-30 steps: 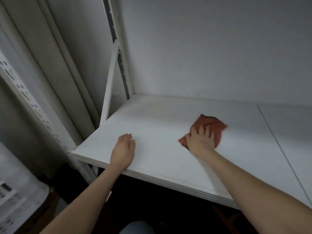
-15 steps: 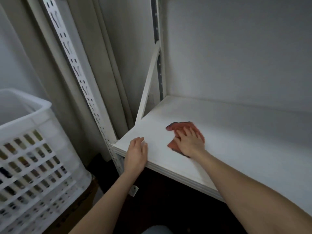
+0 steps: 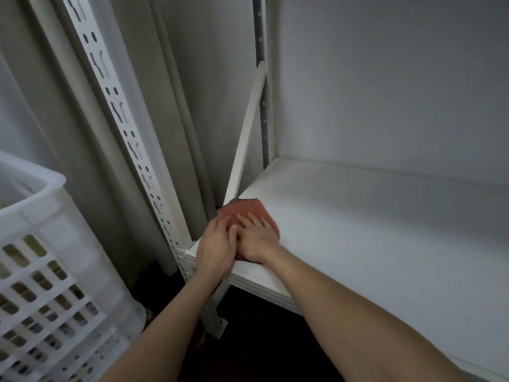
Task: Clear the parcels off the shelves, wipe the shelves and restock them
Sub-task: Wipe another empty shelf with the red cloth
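Now left hand point(image 3: 216, 250) and right hand point(image 3: 257, 238), fingers flat, press one reddish woven cloth point(image 3: 248, 212) at the nine-o'clock edge of one white shelf board point(image 3: 358, 230); three-o'clock side open.

Left grip point(image 3: 216, 248) and right grip point(image 3: 254, 238) touching, palms down, fingers flat

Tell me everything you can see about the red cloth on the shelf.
The cloth is reddish-brown, with a nubbly weave and a darker far edge. It lies flat at the near left corner of the white shelf. The right hand presses on it; the left hand touches its left side. Both hide its near part.
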The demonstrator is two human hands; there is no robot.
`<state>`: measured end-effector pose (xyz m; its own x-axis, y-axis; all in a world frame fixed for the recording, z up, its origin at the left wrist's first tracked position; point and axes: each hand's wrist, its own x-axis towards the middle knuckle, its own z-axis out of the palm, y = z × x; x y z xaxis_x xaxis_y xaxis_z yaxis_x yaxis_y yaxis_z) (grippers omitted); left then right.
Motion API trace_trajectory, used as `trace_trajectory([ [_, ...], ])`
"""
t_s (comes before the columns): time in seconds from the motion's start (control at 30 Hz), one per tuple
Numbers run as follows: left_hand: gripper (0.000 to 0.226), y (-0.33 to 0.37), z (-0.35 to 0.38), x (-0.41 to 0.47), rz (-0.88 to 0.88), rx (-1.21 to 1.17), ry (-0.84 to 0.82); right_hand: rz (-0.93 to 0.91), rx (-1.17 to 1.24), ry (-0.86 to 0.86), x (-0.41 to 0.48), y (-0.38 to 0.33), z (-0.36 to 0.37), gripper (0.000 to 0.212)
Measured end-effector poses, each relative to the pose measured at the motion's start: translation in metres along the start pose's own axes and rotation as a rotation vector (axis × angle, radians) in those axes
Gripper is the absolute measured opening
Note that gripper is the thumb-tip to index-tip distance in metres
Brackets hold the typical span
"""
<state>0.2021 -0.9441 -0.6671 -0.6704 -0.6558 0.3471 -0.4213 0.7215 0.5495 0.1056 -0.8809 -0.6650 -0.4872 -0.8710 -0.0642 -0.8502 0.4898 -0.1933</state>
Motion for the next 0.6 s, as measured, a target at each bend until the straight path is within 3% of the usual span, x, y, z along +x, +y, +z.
trace_trajectory([
  [0.23,0.046,0.001,0.020,0.025,0.068,0.150,-0.139,0.346,0.024,0.202,-0.022,0.140,-0.016,0.050],
  [0.37,0.052,0.011,0.039,0.037,0.074,0.265,-0.225,0.626,0.025,0.184,-0.053,0.210,-0.030,0.053],
  [0.5,0.053,0.010,0.045,0.035,0.068,0.342,-0.234,0.746,0.026,0.163,-0.036,0.204,-0.030,0.057],
  [0.6,0.053,0.010,0.045,0.036,0.076,0.364,-0.215,0.611,0.052,0.148,0.000,0.161,-0.026,0.057],
])
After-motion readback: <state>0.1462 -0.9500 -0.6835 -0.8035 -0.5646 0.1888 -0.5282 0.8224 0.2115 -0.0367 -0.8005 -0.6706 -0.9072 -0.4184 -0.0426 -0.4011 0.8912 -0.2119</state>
